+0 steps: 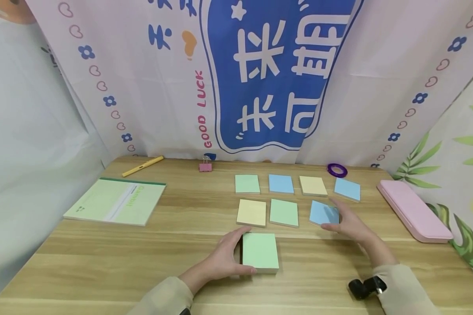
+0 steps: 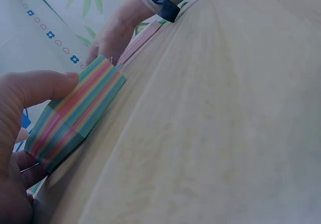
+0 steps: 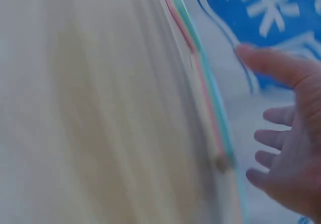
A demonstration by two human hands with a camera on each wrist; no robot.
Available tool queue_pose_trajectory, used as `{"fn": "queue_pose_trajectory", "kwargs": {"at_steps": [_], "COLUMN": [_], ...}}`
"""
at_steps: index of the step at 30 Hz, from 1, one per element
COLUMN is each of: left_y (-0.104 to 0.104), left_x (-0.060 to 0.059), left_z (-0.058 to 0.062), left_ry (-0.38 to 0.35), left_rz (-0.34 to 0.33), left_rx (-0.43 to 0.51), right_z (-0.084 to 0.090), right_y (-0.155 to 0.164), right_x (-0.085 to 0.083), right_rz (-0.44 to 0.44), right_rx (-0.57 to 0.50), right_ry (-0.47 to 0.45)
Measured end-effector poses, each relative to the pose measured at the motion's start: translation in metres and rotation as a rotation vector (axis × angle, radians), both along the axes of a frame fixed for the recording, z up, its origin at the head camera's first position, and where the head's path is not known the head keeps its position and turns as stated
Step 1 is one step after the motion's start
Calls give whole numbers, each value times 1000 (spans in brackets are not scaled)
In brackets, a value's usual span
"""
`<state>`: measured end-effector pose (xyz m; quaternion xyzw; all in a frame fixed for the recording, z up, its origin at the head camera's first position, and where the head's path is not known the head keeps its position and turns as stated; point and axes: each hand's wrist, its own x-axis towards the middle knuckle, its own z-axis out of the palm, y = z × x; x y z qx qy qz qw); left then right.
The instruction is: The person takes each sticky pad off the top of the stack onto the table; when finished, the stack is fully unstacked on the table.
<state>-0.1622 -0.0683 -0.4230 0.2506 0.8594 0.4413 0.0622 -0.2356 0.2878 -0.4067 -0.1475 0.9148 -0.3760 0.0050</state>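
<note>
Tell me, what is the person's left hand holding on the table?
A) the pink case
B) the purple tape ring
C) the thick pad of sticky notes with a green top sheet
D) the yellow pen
C: the left hand has thumb and fingers wrapped round the side of the sticky-note pad, whose striped, many-coloured edge shows in the left wrist view.

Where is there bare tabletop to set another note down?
Bare wood lies between the notebook and the sticky note pad, and along the near edge left of the left hand. Crowded: the laid-out notes beside the right hand.
</note>
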Motion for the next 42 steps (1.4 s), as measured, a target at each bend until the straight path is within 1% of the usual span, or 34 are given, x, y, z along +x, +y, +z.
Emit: {"fn": "queue_pose_trajectory", "kwargs": {"at_steps": [3,6,9,12,15,16,18,20,23,26,30,33,36,42], "left_y": [0,0,-1,0,0,0,0,0,0,0,0,1,0,0], "left_x": [0,0,0,0,0,0,0,0,0,0,0,0,-1,0], "left_z": [0,0,0,0,0,0,0,0,0,-1,-1,-1,-1,-2], "left_ry": [3,8,8,1,1,2,6,8,11,15,16,19,23,40], "left_rz": [1,6,4,-2,-6,-6,-5,-7,-8,-7,-4,-2,0,-2], "left_rx": [2,2,-3,-3,-1,2,5,5,3,0,2,0,-3,-48], "right_z": [11,22,28,29,26,24,20,13,3,-4,-8,-9,-8,-6], "right_y": [-22,-47,-69,-87,-101,-105,-111,-115,-120,-125,-127,-126,-125,-122], "right_x": [12,27,42,53,59,60,62,64,66,67,67,67,66,66], "right_rz": [64,116,174,267,357,382,412,419,408,398,376,360,361,351], "right_rx": [-43,-65,-89,-130,-182,-198,-226,-227,-174,-100,-50,-17,14,80], "right_ry": [67,55,34,50,42,31,-19,-70,-114,-85,-65,-74,-76,-27]}}
